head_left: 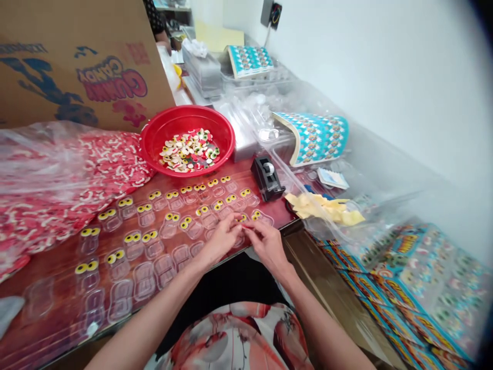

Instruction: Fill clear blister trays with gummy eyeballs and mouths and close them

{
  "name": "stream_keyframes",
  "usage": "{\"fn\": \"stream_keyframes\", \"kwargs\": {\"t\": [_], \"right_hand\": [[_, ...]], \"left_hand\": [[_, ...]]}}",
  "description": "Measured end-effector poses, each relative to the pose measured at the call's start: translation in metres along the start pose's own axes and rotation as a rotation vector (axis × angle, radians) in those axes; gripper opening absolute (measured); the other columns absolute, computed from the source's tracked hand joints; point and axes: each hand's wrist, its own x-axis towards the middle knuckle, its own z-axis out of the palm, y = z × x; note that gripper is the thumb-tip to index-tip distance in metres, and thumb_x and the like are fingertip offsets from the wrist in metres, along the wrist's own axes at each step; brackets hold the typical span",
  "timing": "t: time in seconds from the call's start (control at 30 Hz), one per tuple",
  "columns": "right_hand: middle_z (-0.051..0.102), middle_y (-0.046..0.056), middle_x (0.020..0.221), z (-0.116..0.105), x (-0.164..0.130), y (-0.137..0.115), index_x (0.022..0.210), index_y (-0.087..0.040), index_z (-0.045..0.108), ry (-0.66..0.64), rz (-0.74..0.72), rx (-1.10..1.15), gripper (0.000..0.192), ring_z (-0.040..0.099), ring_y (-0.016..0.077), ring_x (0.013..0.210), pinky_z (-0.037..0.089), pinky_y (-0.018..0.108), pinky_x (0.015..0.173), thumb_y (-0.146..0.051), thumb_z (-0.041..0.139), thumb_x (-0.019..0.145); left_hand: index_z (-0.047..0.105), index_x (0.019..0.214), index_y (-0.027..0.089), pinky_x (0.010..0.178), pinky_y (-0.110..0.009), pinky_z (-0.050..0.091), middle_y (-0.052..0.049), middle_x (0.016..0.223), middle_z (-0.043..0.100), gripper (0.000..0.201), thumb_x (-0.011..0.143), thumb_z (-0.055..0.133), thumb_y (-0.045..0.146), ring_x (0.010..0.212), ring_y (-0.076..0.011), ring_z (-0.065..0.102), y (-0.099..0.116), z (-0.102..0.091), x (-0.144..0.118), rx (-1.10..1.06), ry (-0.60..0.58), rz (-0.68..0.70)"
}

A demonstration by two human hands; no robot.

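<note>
My left hand (225, 237) and my right hand (266, 241) meet at the table's front edge, fingertips pinched close together. Whatever sits between their fingers is too small and too covered to name. Just beyond the fingertips shows a yellow eye-shaped candy (242, 218), partly hidden by the left hand. Rows of clear plastic blister trays (144, 280) cover the table, many with a pair of yellow eye candies (133, 238) at the top. To the right of the left hand's fingers lies another tray with eye candies (256, 215). Several trays in the front row hold nothing.
A red basin (188, 115) of loose eye candies stands behind the trays. At left lies a large bag of red and white candies (96, 164) before a cardboard box (84, 61). A black tape dispenser (267, 177), sticker sheets (319, 136) and printed packs (427, 288) are at right.
</note>
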Motion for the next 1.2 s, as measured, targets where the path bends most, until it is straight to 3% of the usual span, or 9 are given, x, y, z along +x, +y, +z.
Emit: {"fn": "stream_keyframes", "kwargs": {"t": [0.1,0.23,0.4,0.57,0.7,0.83,1.0,1.1,1.2], "right_hand": [[0.07,0.002,0.081,-0.022,0.007,0.017,0.094,-0.019,0.071,0.026,0.14,-0.041,0.017,0.061,0.016,0.067,0.048,0.027,0.066,-0.028,0.057,0.09],[0.068,0.004,0.084,-0.045,0.019,0.033,0.088,-0.02,0.072,-0.048,0.129,-0.391,0.019,0.062,0.018,0.078,0.045,0.028,0.074,-0.018,0.052,0.09],[0.063,0.007,0.095,-0.044,0.022,0.044,0.097,-0.02,0.072,-0.089,0.13,-0.712,0.021,0.061,0.018,0.08,0.04,0.026,0.066,-0.015,0.052,0.091],[0.063,0.006,0.089,-0.03,0.041,0.027,0.091,-0.019,0.071,-0.006,0.019,-0.61,0.02,0.062,0.0173,0.078,0.043,0.026,0.068,-0.021,0.051,0.094],[0.066,0.007,0.092,-0.005,0.103,-0.028,0.096,-0.018,0.07,-0.058,-0.204,-0.485,0.023,0.063,0.0172,0.082,0.045,0.026,0.075,-0.022,0.048,0.097],[0.068,0.01,0.104,0.04,0.195,-0.073,0.103,-0.018,0.07,-0.167,-0.265,-0.706,0.022,0.064,0.0231,0.099,0.047,0.029,0.082,-0.021,0.049,0.096],[0.067,0.018,0.11,0.095,0.282,-0.073,0.113,-0.014,0.066,-0.38,-0.18,-0.96,0.03,0.065,0.0278,0.104,0.052,0.034,0.082,-0.021,0.041,0.099],[0.062,0.017,0.122,0.117,0.306,-0.064,0.125,-0.018,0.06,-0.43,-0.253,-0.945,0.033,0.064,0.0264,0.107,0.052,0.035,0.086,-0.018,0.041,0.098],[0.055,0.018,0.13,0.133,0.32,-0.057,0.129,-0.019,0.056,-0.46,-0.244,-0.902,0.036,0.063,0.0285,0.11,0.052,0.038,0.089,-0.018,0.046,0.094]], "left_hand": [[0.055,0.108,0.019,0.074,-0.028,0.056,-0.009,0.115,0.067,0.02,0.089,0.047,0.019,0.084,-0.0154,0.072,0.002,-0.001,0.005,0.101,0.055,0.057],[0.059,0.104,0.018,0.069,-0.028,0.056,-0.007,0.106,0.069,0.019,0.088,0.051,0.024,0.077,-0.0167,0.072,0.007,-0.021,0.009,0.204,0.161,0.209],[0.064,0.107,0.017,0.074,-0.03,0.054,-0.007,0.098,0.072,0.024,0.088,0.054,0.028,0.082,-0.018,0.068,0.033,-0.072,0.009,0.43,0.451,0.42],[0.069,0.106,0.015,0.088,-0.033,0.051,-0.01,0.105,0.073,0.027,0.089,0.05,0.026,0.094,-0.021,0.067,0.077,-0.137,0.029,0.798,0.681,0.493],[0.073,0.103,0.012,0.092,-0.034,0.048,-0.014,0.106,0.073,0.031,0.09,0.045,0.02,0.101,-0.0255,0.066,0.113,-0.179,0.07,1.258,0.617,0.289],[0.073,0.102,0.011,0.085,-0.034,0.047,-0.017,0.103,0.072,0.034,0.09,0.042,0.017,0.099,-0.0284,0.066,0.134,-0.202,0.115,1.411,0.538,0.113],[0.071,0.111,0.014,0.085,-0.035,0.048,-0.019,0.113,0.067,0.033,0.092,0.044,0.021,0.105,-0.0305,0.065,0.138,-0.215,0.159,1.412,0.508,0.071],[0.066,0.12,0.017,0.089,-0.038,0.049,-0.02,0.124,0.062,0.034,0.09,0.053,0.026,0.112,-0.0335,0.063,0.135,-0.217,0.179,1.394,0.499,0.046],[0.059,0.131,0.019,0.093,-0.043,0.048,-0.022,0.133,0.056,0.048,0.084,0.063,0.027,0.117,-0.0365,0.06,0.132,-0.216,0.193,1.355,0.499,0.023]]}}
